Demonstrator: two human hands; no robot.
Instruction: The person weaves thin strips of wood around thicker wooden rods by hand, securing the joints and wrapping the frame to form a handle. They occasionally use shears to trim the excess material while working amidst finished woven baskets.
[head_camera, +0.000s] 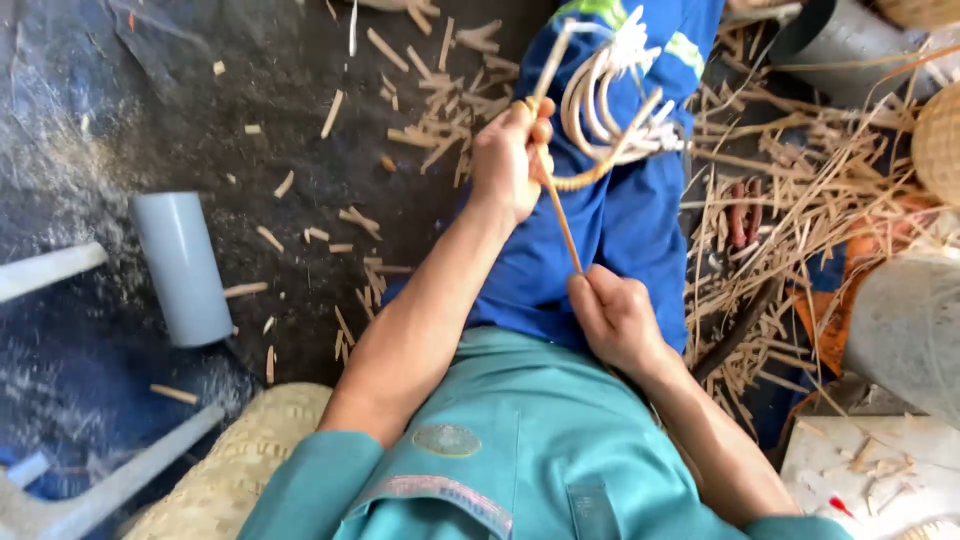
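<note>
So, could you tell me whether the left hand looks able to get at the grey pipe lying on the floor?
Probably yes, but not while it is busy: the left hand grips a cane strip also held by the right hand. The grey pipe lies on that side, with only wood scraps between.

Two hands, left (508, 160) and right (612, 318); one rattan coil (610, 100); one grey pipe (182, 266); two woven baskets (938, 140).
</note>
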